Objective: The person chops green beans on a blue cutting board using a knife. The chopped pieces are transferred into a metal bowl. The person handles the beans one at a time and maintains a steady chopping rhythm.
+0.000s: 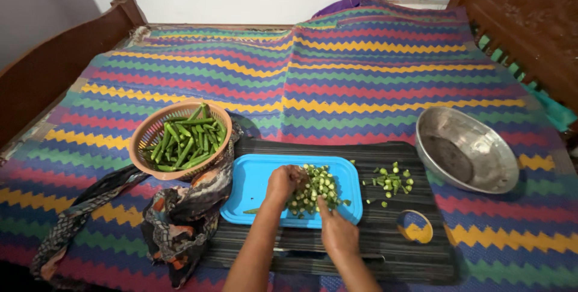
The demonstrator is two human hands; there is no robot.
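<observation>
My left hand [284, 182] rests on a blue cutting board [253, 180], its fingers curled over a pile of chopped green okra pieces [316, 186]. A whole okra pod seems to lie under it, its tip showing at the board's front. My right hand [337, 230] is at the board's front right edge, fingers closed and touching the pile; whether it holds anything I cannot tell. An orange basket [158, 135] of whole okra pods [186, 138] stands left of the board.
A steel bowl [475, 168] sits at the right. Okra ends [392, 180] lie on a dark mat [397, 250]. A patterned cloth [180, 214] lies by the basket. Wooden bed frames [54, 63] flank the striped sheet [361, 75].
</observation>
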